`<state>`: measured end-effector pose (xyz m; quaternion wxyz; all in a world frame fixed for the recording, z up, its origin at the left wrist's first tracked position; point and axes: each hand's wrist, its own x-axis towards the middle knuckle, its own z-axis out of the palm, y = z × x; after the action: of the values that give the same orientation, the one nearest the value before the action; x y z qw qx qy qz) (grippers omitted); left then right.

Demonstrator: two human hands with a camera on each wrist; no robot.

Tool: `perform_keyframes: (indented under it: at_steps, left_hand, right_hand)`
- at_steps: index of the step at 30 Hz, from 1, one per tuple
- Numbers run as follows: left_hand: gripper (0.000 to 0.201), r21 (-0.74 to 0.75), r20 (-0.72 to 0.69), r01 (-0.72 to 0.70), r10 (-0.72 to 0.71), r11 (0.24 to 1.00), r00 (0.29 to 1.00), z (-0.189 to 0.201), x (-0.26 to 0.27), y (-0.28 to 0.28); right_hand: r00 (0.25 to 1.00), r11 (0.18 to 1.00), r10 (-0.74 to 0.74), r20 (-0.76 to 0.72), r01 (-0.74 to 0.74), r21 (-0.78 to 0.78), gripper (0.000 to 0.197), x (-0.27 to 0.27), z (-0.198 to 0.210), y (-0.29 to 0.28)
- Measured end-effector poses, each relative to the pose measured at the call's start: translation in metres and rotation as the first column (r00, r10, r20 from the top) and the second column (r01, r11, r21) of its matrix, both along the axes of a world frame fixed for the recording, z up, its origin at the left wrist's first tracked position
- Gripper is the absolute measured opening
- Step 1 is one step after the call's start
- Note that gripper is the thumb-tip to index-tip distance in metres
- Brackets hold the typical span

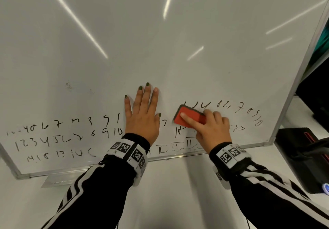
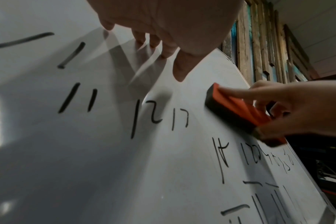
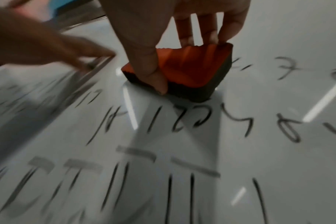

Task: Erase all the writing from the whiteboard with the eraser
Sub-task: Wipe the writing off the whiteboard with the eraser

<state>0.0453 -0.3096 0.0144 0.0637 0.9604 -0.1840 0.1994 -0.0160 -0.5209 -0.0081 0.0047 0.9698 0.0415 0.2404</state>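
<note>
The person wears black sleeves [image 1: 99, 189] with white stripes running down both arms, and each sleeve ends in a plain black cuff [image 1: 138, 140]. Around each wrist sits a white band [image 1: 130, 153] covered in small black-and-white square code patterns, one on the left arm and one on the right wrist [image 1: 231, 153]. The nails on the left hand [image 1: 142, 115] are painted a very dark, shiny colour, though one fingertip looks bare, and the right hand [image 1: 211, 127] has short nails with no paint that can be seen.
</note>
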Motion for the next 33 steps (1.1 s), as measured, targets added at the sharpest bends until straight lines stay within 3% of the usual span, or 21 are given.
perform_keyframes:
  at_steps: [3, 6, 12, 19, 27, 33]
  left_hand:
    - [0.068, 0.006, -0.001, -0.005, 0.005, 1.0, 1.0, 0.0, 0.0, 0.0]
    - [0.068, 0.001, 0.0, -0.003, 0.003, 1.0, 1.0, 0.0, 0.0, 0.0]
    - [0.067, 0.006, 0.015, 0.008, -0.008, 1.0, 1.0, -0.001, 0.001, 0.002]
    - [0.067, 0.018, -0.002, 0.0, 0.0, 1.0, 1.0, 0.0, 0.001, 0.002]
    - [0.071, -0.003, -0.002, -0.014, 0.014, 1.0, 1.0, -0.001, -0.001, -0.002]
    - [0.071, 0.001, 0.0, -0.016, 0.016, 1.0, 1.0, -0.001, 0.0, 0.0]
  right_hand:
    - [0.991, 0.987, -0.114, 0.071, 0.105, 0.12, 0.088, 0.004, 0.02, -0.011]
    - [0.99, 0.98, -0.117, 0.082, 0.102, 0.17, 0.084, 0.015, 0.03, -0.002]
    - [0.999, 1.0, 0.027, -0.024, -0.026, 0.005, 0.094, 0.002, -0.01, 0.015]
    - [0.98, 0.953, -0.198, -0.006, 0.194, 0.233, 0.088, 0.0, 0.019, -0.034]
    - [0.999, 0.997, 0.032, -0.017, -0.031, 0.074, 0.088, 0.007, 0.004, 0.001]
    - [0.974, 0.939, -0.214, -0.07, 0.225, 0.261, 0.083, -0.013, -0.002, -0.064]
